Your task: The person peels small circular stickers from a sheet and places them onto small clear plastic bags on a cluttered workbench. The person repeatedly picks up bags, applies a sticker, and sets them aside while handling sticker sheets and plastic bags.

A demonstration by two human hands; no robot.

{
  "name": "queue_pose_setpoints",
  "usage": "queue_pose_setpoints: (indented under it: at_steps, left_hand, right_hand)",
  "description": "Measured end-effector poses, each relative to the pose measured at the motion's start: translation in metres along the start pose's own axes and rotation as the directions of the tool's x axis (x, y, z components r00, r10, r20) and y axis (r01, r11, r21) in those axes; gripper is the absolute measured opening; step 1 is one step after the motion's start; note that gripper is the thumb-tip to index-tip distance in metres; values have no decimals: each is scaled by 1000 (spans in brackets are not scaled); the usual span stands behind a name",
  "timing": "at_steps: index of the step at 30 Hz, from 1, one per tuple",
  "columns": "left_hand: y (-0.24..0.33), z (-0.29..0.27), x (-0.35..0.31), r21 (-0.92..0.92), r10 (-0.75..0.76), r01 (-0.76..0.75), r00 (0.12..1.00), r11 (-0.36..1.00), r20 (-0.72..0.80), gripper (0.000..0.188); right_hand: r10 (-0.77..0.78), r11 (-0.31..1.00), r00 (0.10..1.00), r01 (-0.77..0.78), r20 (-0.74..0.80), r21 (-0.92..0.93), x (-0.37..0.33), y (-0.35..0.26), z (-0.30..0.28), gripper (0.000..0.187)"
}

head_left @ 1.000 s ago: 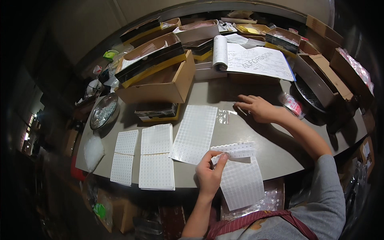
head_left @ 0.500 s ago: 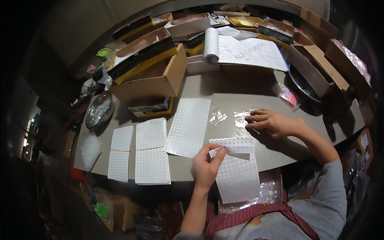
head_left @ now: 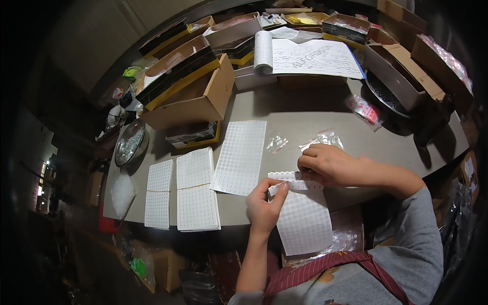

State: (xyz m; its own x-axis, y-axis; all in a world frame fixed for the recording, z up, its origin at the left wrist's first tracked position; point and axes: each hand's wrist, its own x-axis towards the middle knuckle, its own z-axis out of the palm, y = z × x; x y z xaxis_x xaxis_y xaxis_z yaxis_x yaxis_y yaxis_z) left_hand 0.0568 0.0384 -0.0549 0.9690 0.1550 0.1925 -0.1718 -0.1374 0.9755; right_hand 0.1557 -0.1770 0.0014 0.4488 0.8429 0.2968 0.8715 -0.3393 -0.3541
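Over the near edge of the smooth grey counter [head_left: 300, 114]: thin white paper sheet with rows of round stickers [head_left: 304, 221], upper end apparently folded, lower part hanging past the edge.
Left hand [head_left: 264, 206]: closed on the sheet, thumb and bent fingers pinching its upper left.
Right hand [head_left: 328, 165]: fingers curled down at the sheet's upper right; fingertips partly hidden, cannot tell whether they grip.
Beyond the right hand: small clear plastic bags with red-lined tops [head_left: 330, 136], just beside the knuckles.
Left of these: another clear plastic bag [head_left: 276, 144], flat, apart from them.
Loose sheet: long white dotted paper sheet [head_left: 239, 157], flat, near the left hand.
Stacks: two banded white paper stacks [head_left: 197, 208], side by side, farther left.
Far left: round metal bowl [head_left: 131, 143], shiny small pieces inside.
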Motion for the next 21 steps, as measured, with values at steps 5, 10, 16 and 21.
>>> queue_pose_setpoints:
  at_steps: [5,10,16,21]
  left_hand:
    - [0,3,0,-46,4,-4,1000,999,-2,15]
    - [-4,1,0,-47,-3,3,1000,999,-2,16]
    - [-2,2,0,-97,-45,41,998,994,-42,17]
    - [-1,1,0,-132,-60,57,998,990,-17,18]
  right_hand:
    - [-67,996,997,65,-41,-60,-5,0,7,23]
    - [-57,998,998,57,5,32,-7,-1,2,24]
    - [142,973,990,-143,20,179,-10,5,-9,31]
    - [156,961,988,-157,24,229,-12,4,-12,31]
